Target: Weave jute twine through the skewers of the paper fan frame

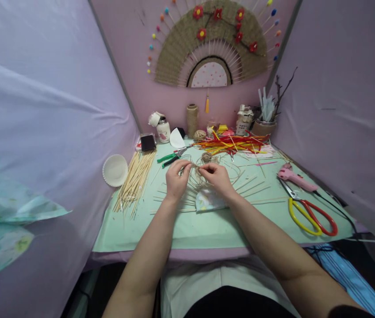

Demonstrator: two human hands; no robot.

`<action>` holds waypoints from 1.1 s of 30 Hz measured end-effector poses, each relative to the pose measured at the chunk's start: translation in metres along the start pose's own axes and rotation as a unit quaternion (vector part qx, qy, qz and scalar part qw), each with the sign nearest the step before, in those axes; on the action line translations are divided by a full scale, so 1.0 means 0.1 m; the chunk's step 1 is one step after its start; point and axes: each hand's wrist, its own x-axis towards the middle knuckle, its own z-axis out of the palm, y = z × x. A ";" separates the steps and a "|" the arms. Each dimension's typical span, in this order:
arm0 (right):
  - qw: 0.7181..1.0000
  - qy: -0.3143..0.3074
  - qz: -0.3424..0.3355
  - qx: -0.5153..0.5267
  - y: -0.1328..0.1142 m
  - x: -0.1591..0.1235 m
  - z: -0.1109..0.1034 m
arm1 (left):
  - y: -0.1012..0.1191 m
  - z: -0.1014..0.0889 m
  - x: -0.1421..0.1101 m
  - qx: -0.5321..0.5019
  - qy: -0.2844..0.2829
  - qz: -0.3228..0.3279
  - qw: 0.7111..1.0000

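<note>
Both hands are raised over the middle of the green-covered table, close together. My left hand [178,177] pinches tan twine [194,166] between thumb and fingers. From the other side, my right hand [216,176] pinches the same twine. Loose loops of it hang between and behind the hands, near a small twine ball [206,157]. Below the hands lies a half-round, pale floral piece [207,201] with thin sticks fanning out from it. My right wrist and forearm cover part of it.
Bamboo sticks [136,181] lie left beside a white bowl [115,170]. Green-handled pliers [172,157] rest behind my left hand. Red and yellow pipe cleaners [234,143] spread at the back. A pink glue gun [295,177] and large scissors [307,212] lie right. A decorated fan [212,44] hangs behind.
</note>
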 end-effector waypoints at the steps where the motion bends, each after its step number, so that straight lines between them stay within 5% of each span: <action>1: 1.000 0.000 -0.005 -0.006 0.00 0.00 0.00 | 0.00 0.00 -0.01 0.010 -0.004 0.007 1.000; 13: 0.993 0.032 -0.081 -0.080 -0.04 -0.06 0.02 | -0.02 0.06 -0.07 -0.002 -0.046 -0.054 0.997; 24: 0.989 0.050 -0.110 -0.086 -0.09 -0.12 0.05 | -0.01 0.11 -0.11 0.047 -0.112 -0.030 0.992; 33: 0.985 -0.001 -0.143 -0.095 -0.05 -0.12 0.07 | -0.04 0.14 -0.13 0.029 -0.092 -0.059 0.994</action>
